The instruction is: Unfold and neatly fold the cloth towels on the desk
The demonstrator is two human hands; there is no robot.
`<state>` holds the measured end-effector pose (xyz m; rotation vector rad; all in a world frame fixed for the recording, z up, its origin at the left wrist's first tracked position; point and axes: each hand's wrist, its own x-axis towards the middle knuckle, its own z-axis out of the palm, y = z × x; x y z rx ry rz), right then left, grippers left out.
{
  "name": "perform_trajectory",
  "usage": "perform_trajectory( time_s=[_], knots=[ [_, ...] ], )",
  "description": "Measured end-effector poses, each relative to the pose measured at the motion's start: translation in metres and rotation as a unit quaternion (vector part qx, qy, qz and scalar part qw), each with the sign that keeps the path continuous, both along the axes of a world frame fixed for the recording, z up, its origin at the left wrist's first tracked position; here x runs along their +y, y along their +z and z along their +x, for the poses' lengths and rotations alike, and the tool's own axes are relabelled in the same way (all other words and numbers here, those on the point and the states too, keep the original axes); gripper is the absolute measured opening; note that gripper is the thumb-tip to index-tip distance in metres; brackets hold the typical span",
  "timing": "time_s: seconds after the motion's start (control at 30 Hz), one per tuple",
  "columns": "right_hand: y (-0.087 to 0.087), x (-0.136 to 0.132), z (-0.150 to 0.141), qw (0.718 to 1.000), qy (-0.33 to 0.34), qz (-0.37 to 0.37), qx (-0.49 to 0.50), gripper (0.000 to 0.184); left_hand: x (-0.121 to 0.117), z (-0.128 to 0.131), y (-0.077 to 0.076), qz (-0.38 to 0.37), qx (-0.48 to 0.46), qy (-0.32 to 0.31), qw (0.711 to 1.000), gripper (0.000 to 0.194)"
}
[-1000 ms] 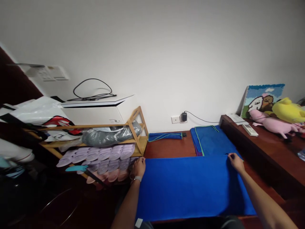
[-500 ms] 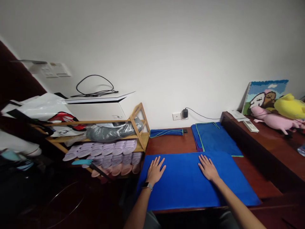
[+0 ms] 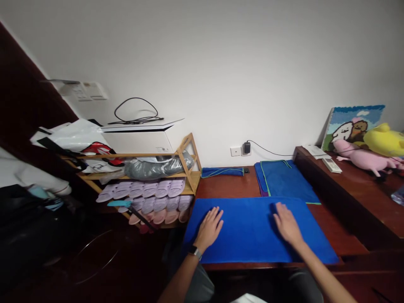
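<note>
Cloth (image 3: 246, 240), blue, lies flat on brown table (image 3: 227, 187), best smoothed by light, even palm strokes, left hand (image 3: 209, 228) and right hand (image 3: 288, 225) with fingers extended, grasping nothing.

Looks like a home, and there's the proof on the left: slippers (image 3: 150, 188), lilac and pink, packed in rows on a wooden rack (image 3: 195, 181)! Over to the right, a pink plush toy (image 3: 360, 159) and a yellow one (image 3: 382, 141) sprawl together on a reddish-brown ledge (image 3: 369, 193), just in front of a picture (image 3: 360, 112) of cartoon animals. A remote control (image 3: 332, 165) rests near them; a black plug (image 3: 246, 147) sits in the pale wall (image 3: 221, 75).
</note>
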<state>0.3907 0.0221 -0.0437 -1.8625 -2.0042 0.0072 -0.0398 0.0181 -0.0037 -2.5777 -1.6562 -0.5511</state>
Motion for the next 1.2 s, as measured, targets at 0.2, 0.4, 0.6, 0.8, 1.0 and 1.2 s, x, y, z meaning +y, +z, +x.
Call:
perform_trajectory(
  time_s=[0.2,0.4,0.6,0.8,1.0,1.2],
  knots=[
    [-0.006,-0.04,-0.121,0.989,0.134,-0.062,0.025,0.068,-0.039,0.032,-0.017,-0.066,0.029,-0.006,0.997,0.056],
    [-0.039,-0.04,0.036,0.995,-0.025,-0.094,0.011,0.077,-0.048,-0.05,-0.031,-0.074,0.035,0.18,0.98,0.055],
    [-0.073,-0.047,0.172,0.985,-0.153,-0.081,0.024,0.077,-0.062,-0.115,-0.051,-0.098,-0.014,0.319,0.943,0.062],
    [-0.039,0.018,0.173,0.99,-0.127,-0.033,0.058,0.067,-0.063,-0.095,-0.034,0.032,-0.056,0.293,0.954,0.059],
    [-0.001,0.101,0.163,0.986,-0.123,-0.079,0.076,0.045,-0.069,0.047,0.007,0.021,-0.104,0.091,0.99,0.036],
    [-0.006,0.108,0.168,0.983,-0.15,-0.084,0.071,0.041,-0.072,0.258,0.007,0.018,0.044,-0.307,0.951,0.026]
  ],
)
